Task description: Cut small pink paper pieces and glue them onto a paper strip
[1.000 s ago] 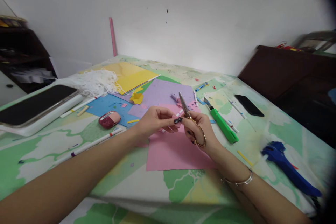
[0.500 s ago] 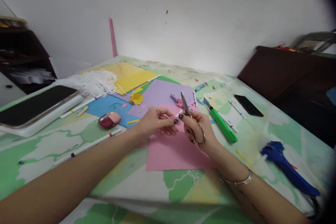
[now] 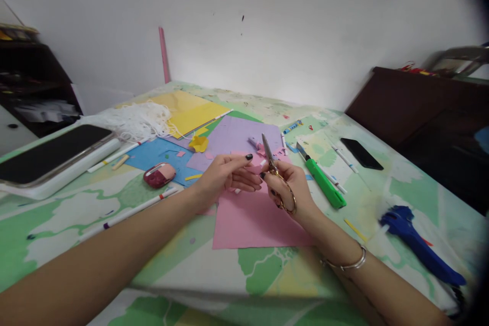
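Scissors (image 3: pixel 275 175) in right hand (image 3: pixel 292 188)

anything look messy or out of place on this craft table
Small paper scraps lie strewn over the blue sheet and around the pink sheet. A tangle of white string spills onto the yellow sheet. The green cutter shows its blade.

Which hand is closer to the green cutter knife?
The right hand, holding the scissors, is just beside the green cutter knife. The left hand is farther off, beyond the right hand.
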Demonstrator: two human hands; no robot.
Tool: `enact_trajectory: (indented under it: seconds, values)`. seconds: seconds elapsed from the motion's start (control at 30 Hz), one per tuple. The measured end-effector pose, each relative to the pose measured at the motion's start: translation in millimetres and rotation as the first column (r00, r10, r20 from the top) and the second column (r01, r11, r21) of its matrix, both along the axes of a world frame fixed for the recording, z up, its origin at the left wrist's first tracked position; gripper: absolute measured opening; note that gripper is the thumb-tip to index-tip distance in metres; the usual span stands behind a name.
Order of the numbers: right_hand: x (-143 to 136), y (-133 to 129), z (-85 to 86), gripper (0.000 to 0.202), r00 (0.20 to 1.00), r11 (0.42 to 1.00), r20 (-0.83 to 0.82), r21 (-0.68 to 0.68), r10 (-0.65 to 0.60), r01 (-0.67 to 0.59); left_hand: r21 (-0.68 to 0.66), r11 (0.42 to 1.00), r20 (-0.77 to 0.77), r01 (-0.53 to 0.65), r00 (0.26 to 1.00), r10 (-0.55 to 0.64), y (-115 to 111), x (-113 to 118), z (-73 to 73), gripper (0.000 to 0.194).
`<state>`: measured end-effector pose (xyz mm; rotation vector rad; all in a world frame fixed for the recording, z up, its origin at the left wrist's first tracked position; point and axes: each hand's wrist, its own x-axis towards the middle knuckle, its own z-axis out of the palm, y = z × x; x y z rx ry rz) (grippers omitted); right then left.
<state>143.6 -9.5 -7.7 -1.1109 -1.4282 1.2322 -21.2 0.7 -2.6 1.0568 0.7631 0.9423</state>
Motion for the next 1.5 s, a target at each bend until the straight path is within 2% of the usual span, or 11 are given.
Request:
enact_trajectory:
  seconds: [0.07,0.2,0.4,0.53,0.77,0.87,0.93,1.0,1.13,1.3,1.5]
  values:
    - [-0.5,-0.5,0.8,0.012,1.000,1.000,-0.001,0.000,-0.013,0.013,-0.013,1.000,0.024,-0.005,1.000,0.005,0.1,0.2,-0.1,0.037]
    - [-0.4,-0.8,1.2,0.015,0.998,0.999,-0.044,-0.017,-0.033,0.033,-0.023,1.000,0.012,0.007,1.000,-0.007,0.3,-0.2,-1.1,0.034]
    - [2.3,0.6,0.1,0.015,0.998,0.998,-0.044,-0.058,0.033,-0.036,0.090,0.996,-0.165,0.021,0.986,-0.006,0.0,-0.5,-2.3,0.024]
    - [3.2,0.8,-0.5,0.013,0.999,0.996,-0.010,-0.069,0.047,-0.048,0.110,0.993,-0.264,0.038,0.965,-0.007,1.7,-0.4,-3.9,0.021]
    - [1.1,-0.3,0.8,0.014,0.998,0.998,0.013,-0.043,0.055,-0.055,0.103,0.987,-0.267,0.124,0.959,-0.093,1.1,-0.5,-2.2,0.016]
    - [0.3,-1.1,0.6,0.020,1.000,0.999,0.003,-0.029,0.020,-0.020,0.104,0.992,-0.220,0.065,0.975,-0.041,-1.1,0.1,-0.3,0.013]
    - [-0.4,-2.5,0.3,0.024,0.998,0.999,0.042,0.035,-0.035,0.034,0.104,0.995,-0.145,-0.008,0.989,0.023,-2.3,0.2,0.4,0.012]
    - [-1.5,-5.0,-0.4,0.025,0.986,0.984,0.135,0.162,-0.096,0.074,0.087,0.994,-0.046,-0.068,0.996,0.073,-3.2,0.4,0.9,0.012]
    - [-6.2,-13.1,-2.7,0.024,0.891,0.916,0.400,0.398,-0.215,0.042,0.044,0.992,0.104,-0.118,0.988,0.113,-4.1,2.1,2.0,0.012]
    - [-11.8,-20.2,-3.2,0.023,0.768,0.871,0.561,0.491,-0.309,-0.008,0.080,0.984,0.148,-0.158,0.978,0.145,-5.3,4.6,2.8,0.009]
    - [-10.7,-19.6,-4.5,0.026,0.716,0.837,0.581,0.547,-0.388,0.009,0.093,0.977,0.111,-0.191,0.977,0.181,-5.7,4.3,2.4,0.017]
